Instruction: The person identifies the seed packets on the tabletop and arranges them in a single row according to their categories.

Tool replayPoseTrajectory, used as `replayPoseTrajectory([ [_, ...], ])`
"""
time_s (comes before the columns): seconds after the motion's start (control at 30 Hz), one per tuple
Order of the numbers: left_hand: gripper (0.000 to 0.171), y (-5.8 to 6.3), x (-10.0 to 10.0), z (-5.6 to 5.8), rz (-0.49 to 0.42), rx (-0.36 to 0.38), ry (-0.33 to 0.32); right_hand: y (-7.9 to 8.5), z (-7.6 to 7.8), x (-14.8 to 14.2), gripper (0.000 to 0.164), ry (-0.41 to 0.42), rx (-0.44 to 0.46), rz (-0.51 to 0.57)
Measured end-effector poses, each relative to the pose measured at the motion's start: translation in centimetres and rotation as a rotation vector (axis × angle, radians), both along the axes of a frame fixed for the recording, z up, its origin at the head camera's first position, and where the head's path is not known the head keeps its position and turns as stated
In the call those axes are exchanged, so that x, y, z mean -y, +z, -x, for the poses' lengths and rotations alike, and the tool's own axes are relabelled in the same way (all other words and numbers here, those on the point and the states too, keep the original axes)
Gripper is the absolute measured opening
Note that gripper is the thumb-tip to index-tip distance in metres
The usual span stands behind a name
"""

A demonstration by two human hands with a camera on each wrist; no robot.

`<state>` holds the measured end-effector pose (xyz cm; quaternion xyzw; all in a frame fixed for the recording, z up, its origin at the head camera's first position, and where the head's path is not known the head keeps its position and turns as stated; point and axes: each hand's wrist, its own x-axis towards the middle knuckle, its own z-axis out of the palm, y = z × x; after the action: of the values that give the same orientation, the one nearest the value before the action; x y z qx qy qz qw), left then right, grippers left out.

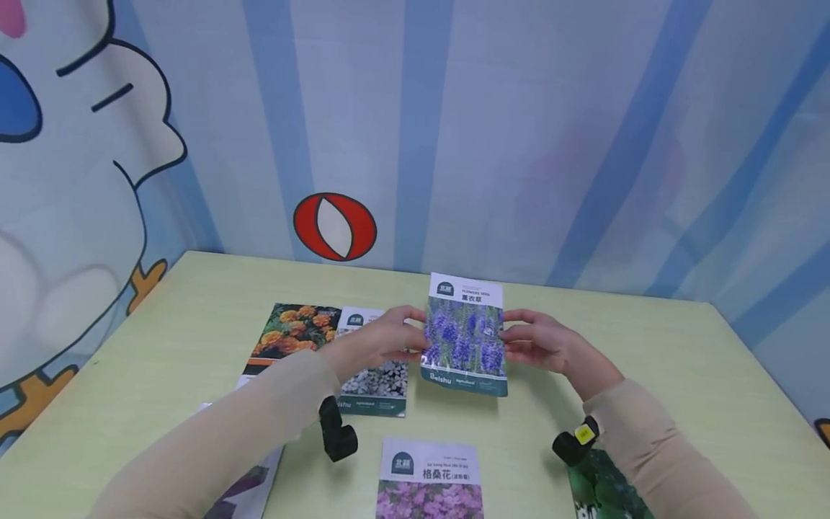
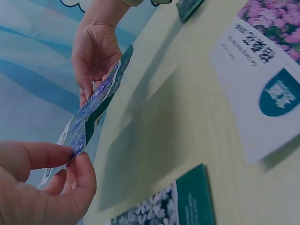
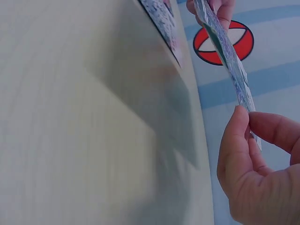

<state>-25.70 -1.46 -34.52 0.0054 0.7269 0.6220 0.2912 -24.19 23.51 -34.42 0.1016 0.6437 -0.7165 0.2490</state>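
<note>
A flower seed packet (image 1: 464, 335) with purple blooms, a white top and a green bottom band is held up off the table, tilted. My left hand (image 1: 387, 335) pinches its left edge between thumb and fingers. On the opposite edge, my right hand (image 1: 541, 340) pinches it the same way. Both wrist views show the packet nearly edge-on, with the left hand (image 2: 51, 180) near the camera in one and the right hand (image 3: 258, 164) in the other. Below the packet, its shadow falls on the tabletop.
A white-flower packet (image 1: 376, 386) and an orange-flower packet (image 1: 295, 331) lie to the left, partly behind the left arm. A pink-flower packet (image 1: 429, 476) lies in front. A purple packet (image 1: 249, 490) and a green packet (image 1: 606, 486) are partly hidden by the sleeves. A printed backdrop (image 1: 493, 144) stands behind the table.
</note>
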Motion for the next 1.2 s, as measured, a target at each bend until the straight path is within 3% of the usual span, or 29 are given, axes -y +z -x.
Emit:
replayPoseTrajectory([
  [0.4,0.044,-1.4,1.3,-0.3,0.091,-0.079,-0.048,-1.9,-0.8,1.5,0.038,0.030,-0.001,-0.045],
  [0.7,0.036,-2.5,1.4,-0.4,0.211,-0.164,-0.081,-2.5,-0.9,2.5,0.041,-0.030,-0.027,-0.233],
  [1.0,0.037,-2.5,1.5,-0.5,0.210,-0.171,-0.087,-2.7,-0.7,3.1,0.043,-0.044,-0.023,-0.337],
  [1.2,0.038,-2.4,1.7,-0.3,0.208,-0.160,-0.050,-2.7,-0.6,3.1,0.041,-0.044,-0.026,-0.387],
])
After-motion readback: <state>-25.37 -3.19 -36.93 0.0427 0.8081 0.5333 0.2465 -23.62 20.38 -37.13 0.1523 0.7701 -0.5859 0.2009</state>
